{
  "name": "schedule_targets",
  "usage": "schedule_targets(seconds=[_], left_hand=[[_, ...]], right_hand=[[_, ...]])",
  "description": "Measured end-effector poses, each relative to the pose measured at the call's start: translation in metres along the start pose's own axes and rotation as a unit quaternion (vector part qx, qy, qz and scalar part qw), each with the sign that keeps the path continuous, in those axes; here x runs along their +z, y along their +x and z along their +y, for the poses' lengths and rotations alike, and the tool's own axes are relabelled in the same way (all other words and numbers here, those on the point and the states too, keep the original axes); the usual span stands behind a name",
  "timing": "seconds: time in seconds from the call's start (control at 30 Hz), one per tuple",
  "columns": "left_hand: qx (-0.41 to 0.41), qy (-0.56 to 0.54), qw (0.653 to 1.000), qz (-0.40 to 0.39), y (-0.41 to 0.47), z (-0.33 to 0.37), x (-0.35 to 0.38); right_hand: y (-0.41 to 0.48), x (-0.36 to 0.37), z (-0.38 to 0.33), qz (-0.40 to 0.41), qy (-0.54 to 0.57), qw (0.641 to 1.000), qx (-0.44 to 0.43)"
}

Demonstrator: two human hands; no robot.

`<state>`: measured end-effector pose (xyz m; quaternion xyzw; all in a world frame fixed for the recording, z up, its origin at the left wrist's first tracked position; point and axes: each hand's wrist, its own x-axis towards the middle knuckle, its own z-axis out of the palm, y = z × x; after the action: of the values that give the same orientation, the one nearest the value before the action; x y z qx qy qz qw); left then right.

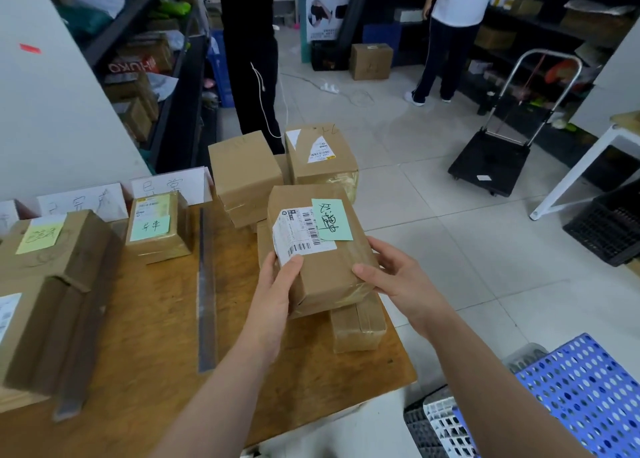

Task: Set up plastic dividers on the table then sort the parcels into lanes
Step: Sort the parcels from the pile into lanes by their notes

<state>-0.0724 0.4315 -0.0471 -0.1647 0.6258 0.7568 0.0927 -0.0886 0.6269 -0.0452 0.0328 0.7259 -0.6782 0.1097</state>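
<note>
Brown parcel (322, 249) w/ green note (331, 219) held over desk (156, 319), left hand (277, 284) & right hand (391, 274) curled round its sides. Divider (206, 284) up left of hands, lanes part-filled; pile (277, 166) ahead looks unsorted.

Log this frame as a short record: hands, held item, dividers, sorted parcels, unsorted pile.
left hand: grips the held parcel at its left side, thumb on its label
right hand: grips the held parcel's right side
held parcel: brown, green note on top, over the unsorted pile
dividers: grey strip lies along the table; second strip at near left
sorted: green-note parcel left of the grey strip; yellow-note parcel further left
unsorted pile: brown boxes at the table's right edge
</note>
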Motion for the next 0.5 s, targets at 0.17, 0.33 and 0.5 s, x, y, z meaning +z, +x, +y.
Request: schedule_targets(seconds=[0.17, 0.33, 0.5], left_hand=[[-0.007, -0.010, 0.999, 0.048, 0.000, 0.008, -0.030], [-0.001, -0.087, 0.992, 0.087, 0.000, 0.017, -0.066], [0.016, -0.110, 0.989, 0.094, -0.004, 0.025, -0.113]], right_hand=[[0.013, 0.026, -0.011, -0.035, 0.000, 0.999, -0.005], [0.025, 0.071, -0.026, -0.069, -0.032, 0.996, 0.046], [0.037, 0.128, -0.037, -0.089, 0.004, 0.990, 0.109]])
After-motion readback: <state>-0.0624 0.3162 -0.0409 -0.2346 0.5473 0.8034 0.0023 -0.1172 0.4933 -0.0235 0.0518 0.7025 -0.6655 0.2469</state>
